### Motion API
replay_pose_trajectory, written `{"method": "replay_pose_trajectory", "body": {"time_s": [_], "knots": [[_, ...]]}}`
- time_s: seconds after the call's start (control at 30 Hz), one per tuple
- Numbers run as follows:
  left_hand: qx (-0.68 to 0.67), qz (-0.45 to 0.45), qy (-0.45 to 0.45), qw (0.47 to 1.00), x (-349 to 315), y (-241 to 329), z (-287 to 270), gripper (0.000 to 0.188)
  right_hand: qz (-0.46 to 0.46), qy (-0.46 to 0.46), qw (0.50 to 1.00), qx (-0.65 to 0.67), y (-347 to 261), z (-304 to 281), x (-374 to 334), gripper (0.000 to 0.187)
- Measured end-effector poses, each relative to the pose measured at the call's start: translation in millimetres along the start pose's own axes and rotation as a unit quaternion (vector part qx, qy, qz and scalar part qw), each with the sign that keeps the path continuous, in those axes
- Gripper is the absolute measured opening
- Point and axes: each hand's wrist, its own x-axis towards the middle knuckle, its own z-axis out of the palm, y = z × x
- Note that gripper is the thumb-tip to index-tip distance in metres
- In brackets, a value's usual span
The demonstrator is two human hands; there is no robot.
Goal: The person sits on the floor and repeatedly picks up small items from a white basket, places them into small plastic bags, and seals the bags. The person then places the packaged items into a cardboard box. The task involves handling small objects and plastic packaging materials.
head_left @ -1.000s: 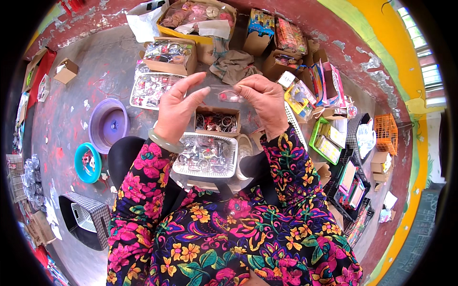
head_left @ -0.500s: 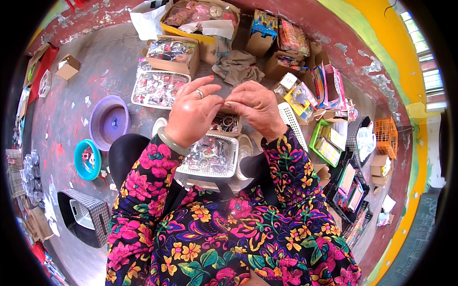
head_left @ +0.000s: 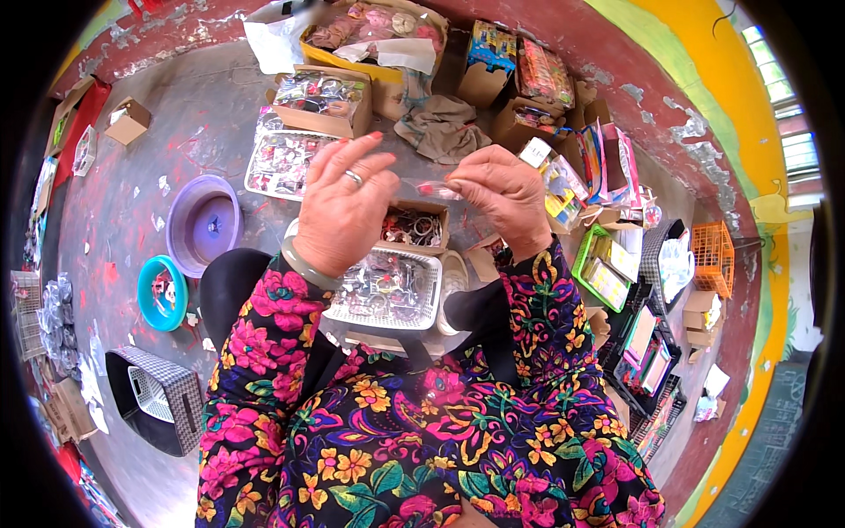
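Note:
Between finger and thumb, my right hand (head_left: 503, 195) pinches a small clear plastic bag (head_left: 431, 187) with something pinkish red inside. The bag stretches sideways toward my left hand (head_left: 343, 204), which is raised beside it with the fingers extended and a ring on one of them. My left thumb is mostly hidden. Below the hands, a small cardboard box (head_left: 443, 236) holds dark and coloured ring-shaped pieces. Closer to my body, a white plastic basket (head_left: 430, 304) is filled with small items in clear packets.
Ahead on the left stand a white tray (head_left: 255, 180) of packets and a cardboard box (head_left: 356, 116) of packets. A grey-brown cloth (head_left: 440, 128) lies on the floor. Purple (head_left: 180, 231) and teal basins (head_left: 146, 299) sit left; a green basket (head_left: 582, 264) stands right.
My hands have moved apart from where their fingertips met. The clear bag now shows between them, held by my right hand, and the box below is less covered.

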Motion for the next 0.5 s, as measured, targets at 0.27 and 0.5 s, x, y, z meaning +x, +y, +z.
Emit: {"method": "replay_pose_trajectory", "body": {"time_s": [0.27, 0.5], "knots": [[-0.616, -0.416, -0.060, 0.666, -4, 3, 14, 0.018, 0.231, 0.045, 0.938, 0.256, 7, 5, -3, 0.008], [-0.649, -0.453, -0.127, 0.599, -16, -2, 33, 0.019, 0.273, 0.042, 0.908, 0.315, 16, 19, -2, 0.012]]}}
